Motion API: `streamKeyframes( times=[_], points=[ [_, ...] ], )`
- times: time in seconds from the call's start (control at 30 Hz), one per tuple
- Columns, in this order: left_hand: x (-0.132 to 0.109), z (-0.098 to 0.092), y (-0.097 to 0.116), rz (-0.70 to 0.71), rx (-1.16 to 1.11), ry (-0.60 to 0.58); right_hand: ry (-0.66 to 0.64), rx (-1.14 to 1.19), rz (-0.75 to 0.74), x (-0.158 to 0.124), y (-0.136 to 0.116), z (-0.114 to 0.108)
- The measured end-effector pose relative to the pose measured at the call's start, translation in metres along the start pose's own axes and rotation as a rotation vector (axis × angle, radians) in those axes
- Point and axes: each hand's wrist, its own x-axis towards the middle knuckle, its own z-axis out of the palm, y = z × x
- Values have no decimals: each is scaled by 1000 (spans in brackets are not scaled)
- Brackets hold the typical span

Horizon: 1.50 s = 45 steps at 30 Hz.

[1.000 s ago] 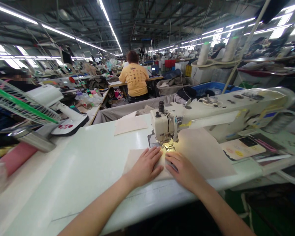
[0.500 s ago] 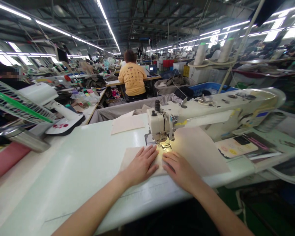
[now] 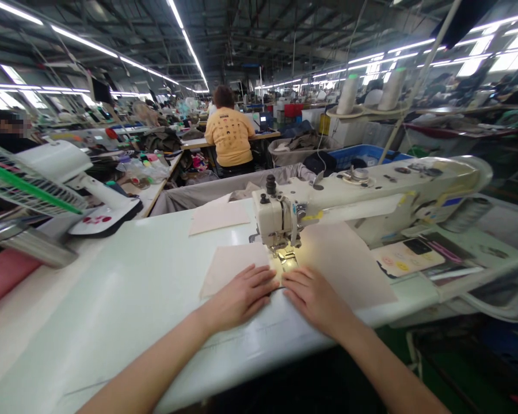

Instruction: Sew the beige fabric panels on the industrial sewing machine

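A pale cream fabric piece (image 3: 349,261) lies under the presser foot (image 3: 287,259) of a white sewing machine (image 3: 278,215), spreading to both sides of the needle area. My left hand (image 3: 244,293) rests on the fabric's near left part, fingers stretched toward the foot. Just in front of the foot, my right hand (image 3: 313,296) presses the near edge with its fingers laid down and slightly bent. Both hands are close together, with a small gap between the fingertips. The machine's lamp lights the stitching spot yellow.
Another cream piece (image 3: 220,217) lies behind the machine head. A phone in a patterned case (image 3: 403,260) sits at the right. On the left stand a white fan (image 3: 99,201) and a steel flask (image 3: 30,241). Ahead, a person in a yellow top (image 3: 229,137) sits working.
The fabric has moved away from me under the foot, and its near edge now lies by my fingertips. My left hand sits lower relative to the cloth. The view has shifted slightly.
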Motion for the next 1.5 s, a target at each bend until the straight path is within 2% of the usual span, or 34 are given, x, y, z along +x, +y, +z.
streamKeyframes(
  times=[0.2,0.37,0.53,0.63,0.7,0.77,0.87,1.0,1.1,1.2,1.33,1.43,1.5],
  points=[
    [14,-5,-30,41,-15,78,2,-46,41,26,10,2],
    [24,-8,-52,61,-12,96,7,-92,92,33,11,4],
    [29,-13,-62,44,13,74,113,-77,204,15,7,1],
    [29,-16,-61,39,20,62,138,-105,349,-2,5,-10],
    [28,-16,-58,28,33,51,110,-142,447,-14,3,-20],
    [27,-13,-51,-33,78,49,39,-180,506,-22,0,-30],
    [26,0,-36,-204,180,94,-43,-235,513,-24,-3,-36],
    [26,21,-17,-375,249,117,23,-322,503,1,0,-23],
    [25,25,-12,-396,259,97,65,-398,547,26,7,-8],
    [25,19,-18,-397,266,78,51,-431,567,38,15,1],
    [30,3,-41,-467,283,46,35,-444,553,38,18,2],
    [33,-8,-61,-528,298,79,51,-440,546,36,17,0],
    [33,-12,-65,-559,316,111,64,-435,530,36,18,1]
  ],
)
